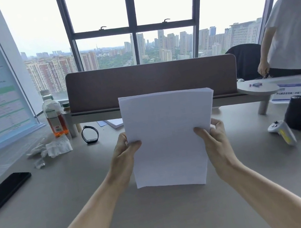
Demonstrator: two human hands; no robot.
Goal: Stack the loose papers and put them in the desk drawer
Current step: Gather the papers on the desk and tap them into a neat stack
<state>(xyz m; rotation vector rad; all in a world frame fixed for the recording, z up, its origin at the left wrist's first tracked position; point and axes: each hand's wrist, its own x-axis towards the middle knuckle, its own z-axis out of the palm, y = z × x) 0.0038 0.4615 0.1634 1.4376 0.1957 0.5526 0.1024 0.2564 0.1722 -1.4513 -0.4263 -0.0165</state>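
Here, left hand (125,153) and right hand (212,139) both pinch a flat white rectangular paper stack (169,138) upright.

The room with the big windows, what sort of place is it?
Probably a high-rise office: a grey desk with a brown fabric divider panel, a stack of white paper sheets, and tall glass windows overlooking towers.

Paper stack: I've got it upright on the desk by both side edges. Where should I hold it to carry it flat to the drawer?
Keep both hands at the long side edges of the paper stack, left hand and right hand opposite each other, thumbs in front. The top edges look slightly fanned, so probably pinch firmly at mid-height to keep sheets from sliding.
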